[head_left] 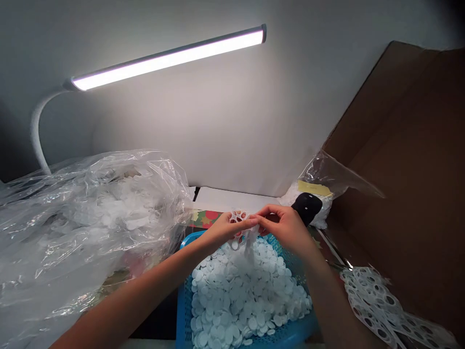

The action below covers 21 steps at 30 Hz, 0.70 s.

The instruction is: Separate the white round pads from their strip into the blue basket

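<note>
While both hands (221, 232) (283, 229) pinch punched white scrap (238, 216), round discs (243, 291) fill a blue mesh basket (186, 310).

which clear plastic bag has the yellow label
The smaller bag beyond the right hand, against the cardboard box; the big bag on the left shows no label.

A punched white strip (238, 216) hangs above heaped white discs (247, 291).

Glossy clear plastic bag (90, 232), matt white discs (247, 291).
</note>
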Each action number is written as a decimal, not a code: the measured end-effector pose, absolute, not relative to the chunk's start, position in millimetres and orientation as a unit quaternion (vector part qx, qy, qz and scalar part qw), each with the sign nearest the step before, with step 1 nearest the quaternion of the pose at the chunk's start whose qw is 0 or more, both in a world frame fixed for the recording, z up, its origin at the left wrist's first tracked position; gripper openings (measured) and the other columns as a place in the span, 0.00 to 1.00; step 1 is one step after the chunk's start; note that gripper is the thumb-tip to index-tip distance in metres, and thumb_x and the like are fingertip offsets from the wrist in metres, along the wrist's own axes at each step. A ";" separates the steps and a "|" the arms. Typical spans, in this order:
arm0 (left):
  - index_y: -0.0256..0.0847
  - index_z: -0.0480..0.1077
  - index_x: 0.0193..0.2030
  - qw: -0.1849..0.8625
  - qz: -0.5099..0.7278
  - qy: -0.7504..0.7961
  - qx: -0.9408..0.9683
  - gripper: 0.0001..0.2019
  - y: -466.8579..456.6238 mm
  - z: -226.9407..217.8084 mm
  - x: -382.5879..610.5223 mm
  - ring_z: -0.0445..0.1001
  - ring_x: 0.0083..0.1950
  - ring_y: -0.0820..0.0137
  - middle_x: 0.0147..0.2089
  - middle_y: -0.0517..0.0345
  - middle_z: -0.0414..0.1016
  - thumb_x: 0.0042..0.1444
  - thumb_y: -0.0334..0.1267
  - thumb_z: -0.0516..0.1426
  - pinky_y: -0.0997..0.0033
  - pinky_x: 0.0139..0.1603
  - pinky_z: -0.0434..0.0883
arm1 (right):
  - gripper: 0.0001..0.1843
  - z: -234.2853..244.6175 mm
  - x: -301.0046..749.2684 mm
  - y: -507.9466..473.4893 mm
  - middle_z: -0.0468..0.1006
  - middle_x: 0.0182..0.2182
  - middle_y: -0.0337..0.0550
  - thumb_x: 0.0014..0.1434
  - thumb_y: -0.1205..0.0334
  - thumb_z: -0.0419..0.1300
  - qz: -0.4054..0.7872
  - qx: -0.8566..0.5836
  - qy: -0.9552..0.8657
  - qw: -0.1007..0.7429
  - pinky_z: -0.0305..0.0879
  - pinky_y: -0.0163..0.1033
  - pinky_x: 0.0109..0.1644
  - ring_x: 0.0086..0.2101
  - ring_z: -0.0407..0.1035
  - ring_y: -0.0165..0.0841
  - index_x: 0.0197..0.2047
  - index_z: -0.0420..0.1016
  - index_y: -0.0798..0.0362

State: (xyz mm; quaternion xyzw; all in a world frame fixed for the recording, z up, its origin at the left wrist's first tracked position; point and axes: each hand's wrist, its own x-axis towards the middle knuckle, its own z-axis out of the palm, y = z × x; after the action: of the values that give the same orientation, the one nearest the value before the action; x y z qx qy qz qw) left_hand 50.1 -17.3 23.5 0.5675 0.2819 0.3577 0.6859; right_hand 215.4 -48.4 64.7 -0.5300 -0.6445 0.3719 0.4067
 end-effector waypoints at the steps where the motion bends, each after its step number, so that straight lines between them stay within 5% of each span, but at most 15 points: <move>1: 0.37 0.67 0.28 0.684 0.361 0.276 0.571 0.16 -17.9 23.2 50.3 0.56 0.23 0.77 0.23 0.65 0.60 0.50 0.49 0.61 0.74 0.25 0.54 | 0.11 64.4 216.1 -47.8 0.77 0.25 0.41 0.52 0.55 0.64 0.388 -0.524 -0.641 0.405 0.72 0.35 0.33 0.28 0.72 0.32 0.29 0.75 0.55; 10: 0.37 0.66 0.27 0.781 0.409 0.193 0.431 0.13 -17.7 27.5 50.3 0.63 0.26 0.78 0.25 0.64 0.64 0.48 0.43 0.63 0.77 0.28 0.59 | 0.12 69.2 219.6 -45.0 0.77 0.32 0.40 0.54 0.53 0.64 0.593 -0.393 -0.577 0.402 0.72 0.36 0.44 0.37 0.75 0.32 0.32 0.72 0.55; 21: 0.32 0.74 0.35 0.840 0.410 0.134 0.330 0.09 -16.4 32.4 47.7 0.72 0.34 0.71 0.31 0.52 0.75 0.52 0.36 0.57 0.72 0.42 0.67 | 0.10 72.9 226.6 -47.8 0.78 0.42 0.47 0.57 0.56 0.61 0.639 -0.324 -0.539 0.444 0.65 0.41 0.56 0.47 0.72 0.35 0.35 0.68 0.54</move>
State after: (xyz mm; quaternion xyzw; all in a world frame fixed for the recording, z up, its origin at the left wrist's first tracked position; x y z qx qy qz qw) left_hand 47.7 -16.4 32.4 0.3302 0.1338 0.4095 0.8398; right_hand 226.6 -47.8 72.9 -0.3241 -0.5388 0.6386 0.4436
